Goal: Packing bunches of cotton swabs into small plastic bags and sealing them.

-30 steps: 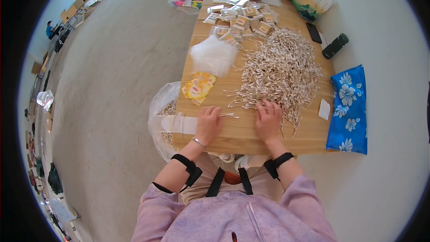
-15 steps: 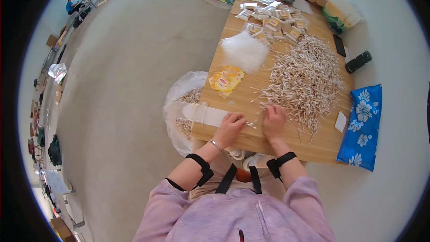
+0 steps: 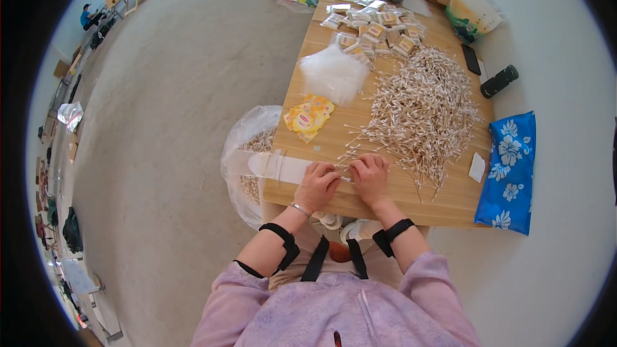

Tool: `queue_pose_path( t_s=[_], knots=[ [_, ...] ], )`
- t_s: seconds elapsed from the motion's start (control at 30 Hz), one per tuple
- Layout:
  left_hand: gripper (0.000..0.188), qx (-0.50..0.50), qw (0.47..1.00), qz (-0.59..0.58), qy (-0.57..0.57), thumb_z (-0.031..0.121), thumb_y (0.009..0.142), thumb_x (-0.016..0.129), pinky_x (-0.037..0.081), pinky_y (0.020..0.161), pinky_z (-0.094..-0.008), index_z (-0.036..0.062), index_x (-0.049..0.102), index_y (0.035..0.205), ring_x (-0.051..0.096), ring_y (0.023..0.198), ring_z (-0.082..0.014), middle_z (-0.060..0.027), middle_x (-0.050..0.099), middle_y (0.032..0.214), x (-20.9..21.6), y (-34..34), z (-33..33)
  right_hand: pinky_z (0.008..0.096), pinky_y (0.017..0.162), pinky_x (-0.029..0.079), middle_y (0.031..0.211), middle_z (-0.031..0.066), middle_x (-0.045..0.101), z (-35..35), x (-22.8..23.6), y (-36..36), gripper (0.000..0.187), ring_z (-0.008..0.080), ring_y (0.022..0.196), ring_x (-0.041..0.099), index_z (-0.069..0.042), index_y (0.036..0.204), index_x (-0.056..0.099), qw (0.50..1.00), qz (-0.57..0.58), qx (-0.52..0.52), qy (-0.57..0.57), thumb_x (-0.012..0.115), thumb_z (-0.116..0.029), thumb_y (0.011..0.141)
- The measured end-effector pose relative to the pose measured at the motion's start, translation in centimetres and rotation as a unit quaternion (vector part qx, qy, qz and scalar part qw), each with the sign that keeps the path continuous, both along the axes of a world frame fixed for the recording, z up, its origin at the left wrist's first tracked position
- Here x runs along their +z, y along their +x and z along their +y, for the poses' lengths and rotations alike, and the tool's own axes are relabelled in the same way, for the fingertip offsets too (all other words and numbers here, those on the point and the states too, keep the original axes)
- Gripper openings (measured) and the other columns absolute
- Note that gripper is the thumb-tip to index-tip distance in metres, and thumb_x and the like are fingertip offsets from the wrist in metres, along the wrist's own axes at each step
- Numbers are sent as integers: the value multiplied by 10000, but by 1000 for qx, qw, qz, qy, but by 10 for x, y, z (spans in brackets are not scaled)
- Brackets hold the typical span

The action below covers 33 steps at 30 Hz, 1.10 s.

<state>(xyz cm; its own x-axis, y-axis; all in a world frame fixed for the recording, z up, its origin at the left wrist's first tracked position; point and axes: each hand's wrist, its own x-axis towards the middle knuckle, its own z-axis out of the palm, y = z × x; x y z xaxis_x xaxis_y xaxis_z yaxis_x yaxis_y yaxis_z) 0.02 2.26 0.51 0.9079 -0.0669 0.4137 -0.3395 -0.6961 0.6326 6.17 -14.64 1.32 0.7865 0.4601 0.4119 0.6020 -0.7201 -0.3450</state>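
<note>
Fingers of your left hand (image 3: 315, 186) are clamped on a few swabs (image 3: 346, 179), which lie low over the near end of the table (image 3: 443, 205). Your right hand (image 3: 369, 178) meets them from three o'clock, its fingertips bunched together at the same swabs; whether they pinch any, you cannot tell from above. Taking those swabs as the clock's centre, with twelve straight ahead of you, the big loose pile (image 3: 424, 109) spreads between one and two, its stray sticks reaching close to your right hand. At nine to ten, a white strip (image 3: 295, 169) runs from beside your left hand out past the table's edge, over a clear sack (image 3: 263, 115) with more swabs inside. Yellow cards (image 3: 308, 115) overlap at eleven. Near twelve come the flat clear bags (image 3: 334, 77), then, farther off, a heap of filled packs (image 3: 405, 45). Toward two stand out a phone (image 3: 470, 59) and a dark bottle (image 3: 499, 81), lying down. At three sit a white scrap (image 3: 477, 167) and, just beyond, a blue flowered pouch (image 3: 511, 173).
</note>
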Motion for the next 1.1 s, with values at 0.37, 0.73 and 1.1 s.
queue_pose_path(
  t_s=[0.37,0.73,1.1],
  knots=[
    [236,74,996,12,-50,85,733,687,435,857,-399,73,618,958,511,994,-325,-114,558,1010,9,19,-10,403,920,355,1028,37,579,-39,-3,11,178,264,1042,485,-137,911,633,995,25,-68,66,676,-132,739],
    [51,45,987,130,-87,67,765,670,452,813,-382,53,658,813,556,845,-291,-120,574,872,-3,48,0,404,936,326,951,0,595,-50,-7,12,95,247,1020,482,-146,844,643,977,-24,-203,60,673,-163,755],
    [379,-21,997,61,50,202,716,737,369,935,-400,88,584,1043,465,1093,-314,-97,527,1121,3,8,2,387,880,335,946,2,575,-3,4,13,82,226,1000,479,-156,807,583,994,95,-61,-9,648,-156,757]
  ],
)
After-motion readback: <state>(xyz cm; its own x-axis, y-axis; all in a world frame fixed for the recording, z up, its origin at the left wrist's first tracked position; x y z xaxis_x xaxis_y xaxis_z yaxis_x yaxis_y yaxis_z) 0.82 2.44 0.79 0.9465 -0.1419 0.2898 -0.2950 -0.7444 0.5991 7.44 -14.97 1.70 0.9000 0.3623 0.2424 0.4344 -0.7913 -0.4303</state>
